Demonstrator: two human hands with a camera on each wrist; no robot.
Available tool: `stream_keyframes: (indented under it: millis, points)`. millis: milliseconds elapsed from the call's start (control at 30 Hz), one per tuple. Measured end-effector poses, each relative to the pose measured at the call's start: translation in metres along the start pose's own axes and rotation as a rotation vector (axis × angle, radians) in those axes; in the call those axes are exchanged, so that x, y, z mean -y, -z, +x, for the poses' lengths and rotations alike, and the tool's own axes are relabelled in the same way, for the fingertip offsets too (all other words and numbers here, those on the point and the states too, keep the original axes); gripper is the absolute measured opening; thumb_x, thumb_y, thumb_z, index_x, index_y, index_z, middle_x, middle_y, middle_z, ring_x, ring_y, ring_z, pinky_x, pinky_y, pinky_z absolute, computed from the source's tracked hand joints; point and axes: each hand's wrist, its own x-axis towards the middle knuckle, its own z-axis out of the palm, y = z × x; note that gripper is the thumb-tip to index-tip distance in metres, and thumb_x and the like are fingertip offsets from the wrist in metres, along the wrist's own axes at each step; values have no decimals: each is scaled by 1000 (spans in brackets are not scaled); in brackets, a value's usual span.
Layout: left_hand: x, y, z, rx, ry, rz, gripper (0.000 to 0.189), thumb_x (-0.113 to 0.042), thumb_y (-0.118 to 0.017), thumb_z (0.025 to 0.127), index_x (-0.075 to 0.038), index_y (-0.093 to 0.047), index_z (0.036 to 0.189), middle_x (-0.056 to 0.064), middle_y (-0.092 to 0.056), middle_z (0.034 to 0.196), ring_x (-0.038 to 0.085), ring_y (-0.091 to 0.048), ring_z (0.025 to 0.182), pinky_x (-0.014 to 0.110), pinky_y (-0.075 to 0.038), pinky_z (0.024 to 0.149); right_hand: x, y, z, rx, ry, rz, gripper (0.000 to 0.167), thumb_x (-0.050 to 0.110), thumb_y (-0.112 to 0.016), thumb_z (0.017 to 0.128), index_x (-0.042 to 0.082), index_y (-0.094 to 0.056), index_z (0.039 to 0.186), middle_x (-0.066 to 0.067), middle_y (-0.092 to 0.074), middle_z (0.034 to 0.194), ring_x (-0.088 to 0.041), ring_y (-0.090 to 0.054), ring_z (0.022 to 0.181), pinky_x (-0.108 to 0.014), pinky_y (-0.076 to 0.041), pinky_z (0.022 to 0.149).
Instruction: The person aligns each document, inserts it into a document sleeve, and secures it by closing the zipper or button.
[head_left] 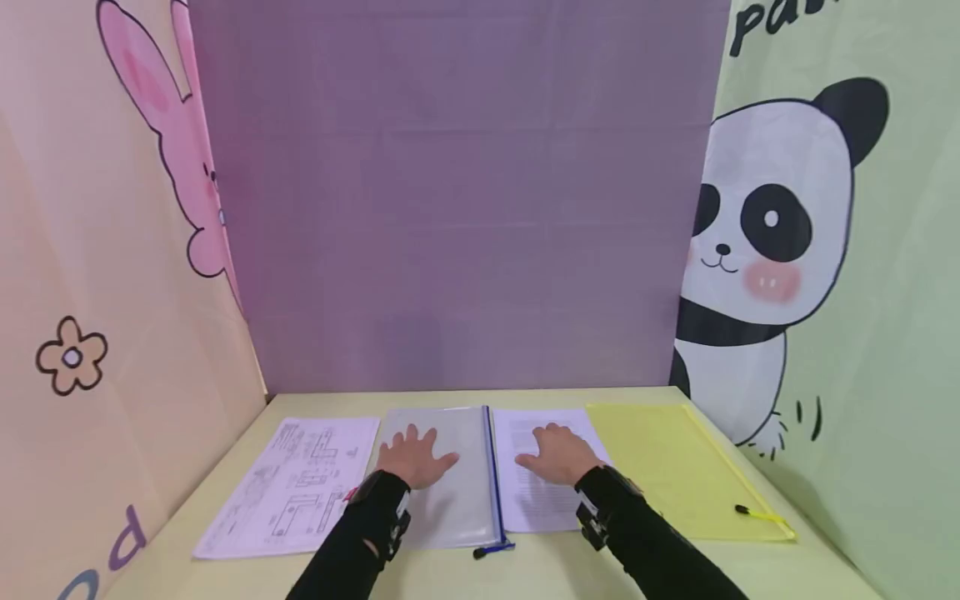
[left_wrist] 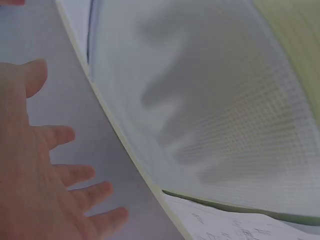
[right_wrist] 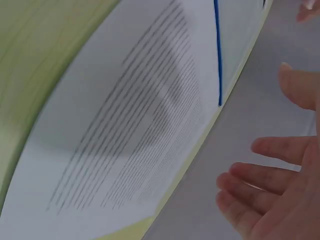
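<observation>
My left hand (head_left: 415, 458), fingers spread, hovers above a clear zip document pouch (head_left: 450, 521) with a blue zip edge. Its shadow falls on the pouch in the left wrist view, and nothing is in the hand (left_wrist: 45, 165). Over a sheet of printed text (head_left: 532, 508) hangs my right hand (head_left: 558, 455), palm down with fingers loosely extended. The right wrist view shows that hand (right_wrist: 280, 185) apart from the text sheet (right_wrist: 125, 115), holding nothing. The pouch's blue zip pull (head_left: 493, 551) lies at its near corner.
To the left lies a sheet with technical drawings (head_left: 300, 492). A yellow zip pouch (head_left: 675, 475) lies at the right, its black-tipped pull (head_left: 742, 509) near the right edge. Behind the pale table (head_left: 442, 575) hangs a purple cloth (head_left: 465, 208), with printed cloth walls at both sides.
</observation>
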Motion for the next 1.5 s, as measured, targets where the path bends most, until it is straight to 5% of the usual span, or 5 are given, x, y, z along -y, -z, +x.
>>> stream_keyframes:
  millis: [300, 633, 1000, 1267, 1500]
  points:
    - [16, -5, -8, -25, 56, 119, 63, -47, -63, 96, 1, -58, 136, 28, -52, 136, 47, -50, 123, 63, -47, 93, 26, -15, 5, 10, -61, 104, 30, 31, -75, 88, 4, -64, 81, -6, -60, 74, -21, -54, 66, -42, -52, 66]
    - [35, 1, -34, 25, 215, 121, 58, -44, -67, 93, 9, -65, 115, 29, -58, 107, 44, -59, 98, 55, -52, 86, 50, -36, -4, 19, -182, 153, 29, 25, -79, 83, 4, -61, 78, -4, -55, 68, -19, -52, 59, -35, -45, 53]
    - [47, -6, -34, 72, 250, 154, 61, -45, -74, 88, 13, -67, 106, 27, -57, 97, 40, -60, 92, 51, -54, 83, 66, -53, -8, 57, -227, 288, 27, 17, -77, 80, 2, -56, 72, -6, -56, 55, -12, -49, 36, -22, -36, 35]
    - [57, -8, -30, 48, 244, 100, 54, -46, -78, 83, 7, -69, 93, 16, -63, 81, 27, -57, 74, 43, -54, 71, 70, -53, -9, 55, -325, 412, 29, 12, -81, 78, 0, -55, 71, -10, -59, 52, -15, -57, 35, -25, -48, 35]
    - [64, -10, -29, 34, 299, -42, 70, -45, -84, 78, 15, -60, 104, 17, -60, 83, 29, -56, 76, 45, -53, 73, 71, -46, -14, 78, -425, 614, 28, 8, -77, 77, 3, -52, 66, -5, -54, 47, -11, -53, 36, -24, -47, 37]
